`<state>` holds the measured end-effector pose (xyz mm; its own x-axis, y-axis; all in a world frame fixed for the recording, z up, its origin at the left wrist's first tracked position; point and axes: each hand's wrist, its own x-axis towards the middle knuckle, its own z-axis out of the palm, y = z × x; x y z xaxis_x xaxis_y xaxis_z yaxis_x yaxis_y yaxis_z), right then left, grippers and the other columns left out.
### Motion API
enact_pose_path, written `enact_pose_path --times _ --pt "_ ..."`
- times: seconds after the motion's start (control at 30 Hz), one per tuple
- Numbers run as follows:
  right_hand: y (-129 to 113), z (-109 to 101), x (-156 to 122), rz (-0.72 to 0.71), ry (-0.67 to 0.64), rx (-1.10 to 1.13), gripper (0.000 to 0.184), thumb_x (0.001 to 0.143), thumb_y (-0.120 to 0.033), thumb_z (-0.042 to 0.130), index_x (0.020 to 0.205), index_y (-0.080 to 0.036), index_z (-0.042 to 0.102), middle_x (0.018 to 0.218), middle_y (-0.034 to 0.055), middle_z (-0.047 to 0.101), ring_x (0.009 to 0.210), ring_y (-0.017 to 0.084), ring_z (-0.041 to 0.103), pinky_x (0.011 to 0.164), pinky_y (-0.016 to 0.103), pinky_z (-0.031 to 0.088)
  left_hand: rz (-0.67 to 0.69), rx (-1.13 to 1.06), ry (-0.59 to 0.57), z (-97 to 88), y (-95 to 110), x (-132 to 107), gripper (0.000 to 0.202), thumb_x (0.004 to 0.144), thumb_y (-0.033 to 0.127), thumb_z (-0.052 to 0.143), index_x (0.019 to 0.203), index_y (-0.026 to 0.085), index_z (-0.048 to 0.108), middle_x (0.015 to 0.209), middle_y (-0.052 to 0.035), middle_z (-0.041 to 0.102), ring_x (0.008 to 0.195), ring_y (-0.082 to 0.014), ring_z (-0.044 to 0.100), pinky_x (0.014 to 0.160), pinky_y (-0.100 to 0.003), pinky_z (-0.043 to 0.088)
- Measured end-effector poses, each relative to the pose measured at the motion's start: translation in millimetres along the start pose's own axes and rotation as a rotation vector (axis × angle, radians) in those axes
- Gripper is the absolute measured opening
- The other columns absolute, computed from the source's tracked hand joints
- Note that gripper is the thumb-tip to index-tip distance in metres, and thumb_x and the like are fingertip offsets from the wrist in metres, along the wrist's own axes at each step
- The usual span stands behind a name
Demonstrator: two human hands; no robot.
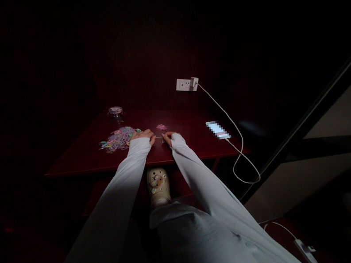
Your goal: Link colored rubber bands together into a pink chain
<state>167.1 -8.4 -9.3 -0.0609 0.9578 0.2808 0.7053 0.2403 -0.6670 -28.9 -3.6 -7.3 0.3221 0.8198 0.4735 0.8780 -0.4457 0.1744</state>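
My left hand (145, 135) is closed, fingers pinched, at the right edge of a heap of small multicoloured elastic bands (121, 139). A short way to its right, my right hand (168, 136) is closed too. Between the two sets of fingertips runs a thin pale elastic band (159, 137), which both hands appear to grip; its ends are hidden by the fingers. Just beyond the hands lies a little pile of pink bands (161, 127). Everything rests on a dark red table (188, 149).
At the table's back left stands a clear round container (116, 111). A lit phone (218, 130) lies on the right, its white cable (226, 114) looping over the edge to a wall socket (184, 85). A shoe (158, 186) shows below; a power strip (305, 251) is lower right.
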Motion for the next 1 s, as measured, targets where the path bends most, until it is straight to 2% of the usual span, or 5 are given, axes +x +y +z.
enact_pose_path --times 0.13,0.3,0.47,0.8,1.0 --pt "2.9 1.0 1.4 -0.031 0.004 0.000 0.043 0.106 -0.051 0.059 0.078 -0.024 0.077 0.076 0.0001 0.074 0.073 0.017 0.062 0.070 0.026 0.042 0.069 -0.075 -0.070 6.9 -4.8 5.6 0.023 0.105 0.029 0.056 0.101 0.023 0.078 0.118 -0.0087 0.079 0.107 -0.0261 0.072 0.092 -0.037 0.051" --pt "0.6 -0.3 1.9 -0.021 -0.006 0.024 0.041 0.106 -0.049 0.061 0.078 -0.024 0.077 0.079 0.0000 0.076 0.076 0.017 0.064 0.072 0.025 0.043 0.119 -0.147 -0.020 15.9 -10.3 8.3 0.024 0.107 0.036 0.058 0.099 0.025 0.077 0.110 -0.0063 0.078 0.102 -0.0215 0.070 0.087 -0.030 0.052" --pt "-6.2 -3.8 -0.5 0.011 -0.029 0.036 0.040 0.107 -0.046 0.062 0.077 -0.023 0.077 0.071 -0.0014 0.072 0.070 0.016 0.062 0.068 0.024 0.042 0.088 -0.154 -0.036 16.4 -8.3 7.2 0.024 0.108 0.035 0.057 0.099 0.023 0.076 0.112 -0.0077 0.077 0.101 -0.0212 0.070 0.090 -0.029 0.053" --pt "-8.9 -6.2 -3.5 0.009 -0.023 0.053 0.040 0.108 -0.042 0.061 0.078 -0.021 0.077 0.073 -0.0016 0.072 0.071 0.014 0.061 0.067 0.023 0.041 0.106 -0.155 0.024 18.1 -7.5 6.1 0.028 0.109 0.036 0.053 0.099 0.023 0.075 0.109 -0.0075 0.077 0.100 -0.0211 0.070 0.089 -0.029 0.053" --pt "-5.1 -4.4 -1.0 0.003 -0.013 0.030 0.039 0.107 -0.045 0.062 0.080 -0.022 0.078 0.075 -0.0009 0.074 0.074 0.015 0.063 0.072 0.024 0.044 0.079 -0.121 -0.034 12.7 -6.6 5.4 0.022 0.107 0.035 0.058 0.109 0.022 0.075 0.116 -0.0086 0.077 0.103 -0.0242 0.072 0.084 -0.032 0.053"
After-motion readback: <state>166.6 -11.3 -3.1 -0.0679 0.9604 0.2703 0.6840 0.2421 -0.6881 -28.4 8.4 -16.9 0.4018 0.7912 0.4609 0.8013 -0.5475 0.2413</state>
